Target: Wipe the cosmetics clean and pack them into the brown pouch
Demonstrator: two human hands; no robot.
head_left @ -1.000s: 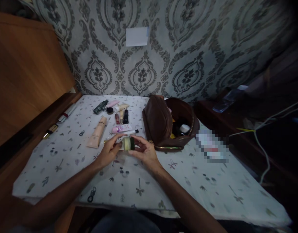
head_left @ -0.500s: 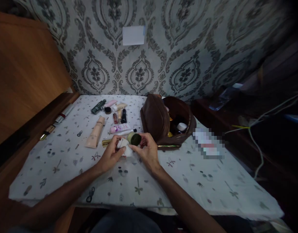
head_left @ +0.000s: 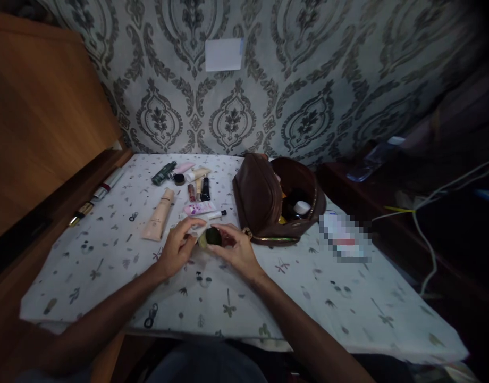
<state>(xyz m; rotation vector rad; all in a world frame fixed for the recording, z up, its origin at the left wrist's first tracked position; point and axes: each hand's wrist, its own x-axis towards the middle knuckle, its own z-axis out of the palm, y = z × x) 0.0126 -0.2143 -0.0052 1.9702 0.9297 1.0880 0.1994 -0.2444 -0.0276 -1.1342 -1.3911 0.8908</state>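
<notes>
you're gripping jar (head_left: 213, 237) by its dark end with right hand (head_left: 241, 254); left hand (head_left: 175, 252) is pinching white cloth (head_left: 199, 231) against jar's pale end; jar's tilting between your hands over patterned tablecloth (head_left: 180, 298), left of brown bag (head_left: 255, 191); bag's gaping open, white cap (head_left: 302, 207) showing inside; peach tube (head_left: 159, 215) is lying left of jar; pink tube (head_left: 200, 207) and black tube (head_left: 205, 189) are resting just beyond hands

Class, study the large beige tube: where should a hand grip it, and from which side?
Probably across the middle of the tube, pinching its long edges from above: it lies flat, with its cap at the far end and both edges exposed.
</notes>
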